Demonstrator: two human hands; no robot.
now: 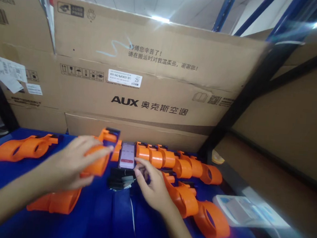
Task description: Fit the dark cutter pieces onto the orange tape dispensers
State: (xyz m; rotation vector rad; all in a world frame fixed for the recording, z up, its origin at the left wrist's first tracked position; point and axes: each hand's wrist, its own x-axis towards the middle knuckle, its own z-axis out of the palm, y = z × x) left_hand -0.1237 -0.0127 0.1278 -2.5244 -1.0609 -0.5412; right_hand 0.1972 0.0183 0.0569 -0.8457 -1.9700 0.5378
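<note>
My left hand (73, 161) is wrapped round an orange ring-shaped part (96, 161), lifted over the left middle of the blue surface, its dark clip end pointing up. My right hand (152, 184) is bent at the right edge of a phone (127, 156) with a lit screen, its fingers curled and apart, nothing seen in them. Just below the phone lies a stack of small black pieces (120, 179), close to my right fingertips. A row of orange rings (168, 159) stands right of the phone.
More orange rings sit at the far left (22, 149), lower left (55, 200) and lower right (211, 221). A white device (250, 212) with a cable lies at the right. Behind the blue surface (95, 225) stand cardboard panels (93, 101) and a dark rack post (233, 100).
</note>
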